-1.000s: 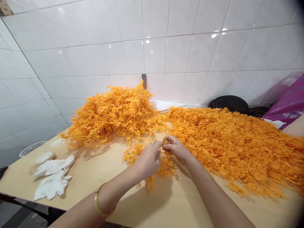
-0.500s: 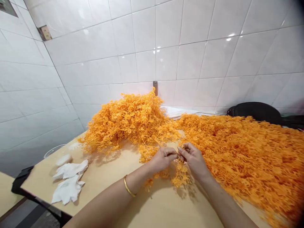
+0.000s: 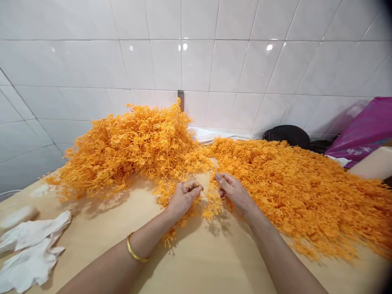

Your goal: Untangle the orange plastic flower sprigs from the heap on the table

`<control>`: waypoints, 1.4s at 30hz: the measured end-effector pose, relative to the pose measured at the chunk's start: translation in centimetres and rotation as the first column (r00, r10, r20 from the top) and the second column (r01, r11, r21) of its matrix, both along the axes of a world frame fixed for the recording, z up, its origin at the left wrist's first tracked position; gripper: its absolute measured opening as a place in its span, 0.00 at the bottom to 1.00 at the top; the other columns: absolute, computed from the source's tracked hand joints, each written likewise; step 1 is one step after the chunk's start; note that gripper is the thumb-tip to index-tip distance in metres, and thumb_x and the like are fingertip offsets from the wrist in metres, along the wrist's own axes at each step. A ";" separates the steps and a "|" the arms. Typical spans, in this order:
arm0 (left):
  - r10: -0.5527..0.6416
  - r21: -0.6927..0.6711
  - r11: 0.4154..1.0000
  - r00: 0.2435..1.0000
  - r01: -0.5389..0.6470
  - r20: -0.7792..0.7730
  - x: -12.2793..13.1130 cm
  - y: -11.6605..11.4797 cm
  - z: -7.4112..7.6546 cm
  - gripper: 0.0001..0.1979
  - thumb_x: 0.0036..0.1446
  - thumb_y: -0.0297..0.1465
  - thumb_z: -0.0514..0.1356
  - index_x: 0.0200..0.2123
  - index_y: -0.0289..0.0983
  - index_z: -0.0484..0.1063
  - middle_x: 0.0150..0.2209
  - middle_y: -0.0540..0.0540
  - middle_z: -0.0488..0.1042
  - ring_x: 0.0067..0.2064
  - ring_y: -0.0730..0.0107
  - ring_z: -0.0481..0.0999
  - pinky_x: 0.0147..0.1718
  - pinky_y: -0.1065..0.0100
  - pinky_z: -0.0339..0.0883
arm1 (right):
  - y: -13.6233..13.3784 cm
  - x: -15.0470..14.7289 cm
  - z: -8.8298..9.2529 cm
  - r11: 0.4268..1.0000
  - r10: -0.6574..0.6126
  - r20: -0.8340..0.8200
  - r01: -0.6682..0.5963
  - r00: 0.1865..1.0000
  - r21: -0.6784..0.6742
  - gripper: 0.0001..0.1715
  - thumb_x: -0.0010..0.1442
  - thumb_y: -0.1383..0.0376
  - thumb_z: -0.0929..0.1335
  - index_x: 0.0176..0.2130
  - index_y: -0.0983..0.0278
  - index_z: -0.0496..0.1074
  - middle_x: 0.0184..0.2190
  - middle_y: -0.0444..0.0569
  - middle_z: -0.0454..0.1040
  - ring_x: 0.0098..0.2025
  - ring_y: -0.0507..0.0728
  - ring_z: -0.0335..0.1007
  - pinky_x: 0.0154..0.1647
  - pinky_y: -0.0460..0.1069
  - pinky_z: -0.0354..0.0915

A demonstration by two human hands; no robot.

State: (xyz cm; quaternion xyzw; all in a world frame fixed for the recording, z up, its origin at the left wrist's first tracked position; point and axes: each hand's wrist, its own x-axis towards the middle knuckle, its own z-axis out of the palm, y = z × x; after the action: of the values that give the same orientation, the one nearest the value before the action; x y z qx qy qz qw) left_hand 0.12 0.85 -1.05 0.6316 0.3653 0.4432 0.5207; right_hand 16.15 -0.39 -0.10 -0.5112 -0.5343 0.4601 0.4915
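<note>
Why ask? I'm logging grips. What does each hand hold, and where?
The left hand pinches a thin orange plastic sprig at its stem; whether the right hand holds anything cannot be told.

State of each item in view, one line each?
left hand: pinching an orange sprig
right hand: fingers curled among sprigs, grip unclear
heap of orange sprigs: piled high against the tiled wall
spread of orange sprigs: loose layer on the tabletop
crumpled white tissue: lying on the tabletop
black bag: behind the sprigs
magenta plastic bag: slumped by the wall

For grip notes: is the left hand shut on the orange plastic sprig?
Shut: the left hand pinches the orange plastic sprig between its fingers.
</note>
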 end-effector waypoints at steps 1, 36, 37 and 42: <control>0.010 0.007 1.000 1.000 -0.010 -0.011 -0.1 0.0 0.0 0.11 0.48 0.35 0.55 0.21 0.33 0.65 0.18 0.54 0.57 0.22 0.80 0.55 0.23 0.74 0.50 | -0.1 -0.2 0.0 0.999 0.042 0.058 -0.041 0.997 -0.018 0.17 0.48 0.51 0.64 0.28 0.62 0.64 0.18 0.38 0.56 0.19 0.47 0.54 0.18 0.43 0.53; -0.079 -0.128 0.990 0.992 0.066 -0.102 -0.3 -0.2 -0.1 0.10 0.44 0.34 0.55 0.19 0.34 0.62 0.15 0.56 0.50 0.18 0.82 0.47 0.18 0.73 0.41 | -0.2 -1.0 -0.4 0.983 0.112 0.165 -0.134 0.980 0.129 0.13 0.50 0.57 0.65 0.23 0.64 0.63 0.17 0.39 0.57 0.19 0.46 0.49 0.18 0.43 0.50; -0.119 -0.133 0.986 0.987 0.104 -0.106 -0.3 -0.2 0.0 0.11 0.44 0.35 0.56 0.18 0.34 0.60 0.15 0.56 0.50 0.18 0.83 0.46 0.17 0.73 0.40 | -0.1 -1.1 -0.6 0.985 0.073 0.134 -0.093 0.988 0.149 0.14 0.51 0.57 0.64 0.22 0.64 0.62 0.16 0.39 0.56 0.19 0.46 0.49 0.18 0.43 0.49; -0.186 -0.145 0.974 0.979 0.173 -0.084 0.0 -0.4 1.1 0.15 0.44 0.38 0.57 0.16 0.34 0.59 0.14 0.57 0.49 0.17 0.83 0.45 0.16 0.73 0.38 | 0.7 -1.8 -1.4 0.977 -0.152 -0.123 0.168 0.981 0.130 0.16 0.49 0.54 0.65 0.23 0.63 0.60 0.16 0.39 0.59 0.17 0.46 0.51 0.16 0.43 0.50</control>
State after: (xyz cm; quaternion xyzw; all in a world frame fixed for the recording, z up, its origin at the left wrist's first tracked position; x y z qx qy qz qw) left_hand 0.12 0.42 0.03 0.6456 0.3611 0.3372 0.5824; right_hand 14.36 0.27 -1.47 -0.4901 -0.4938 0.4084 0.5909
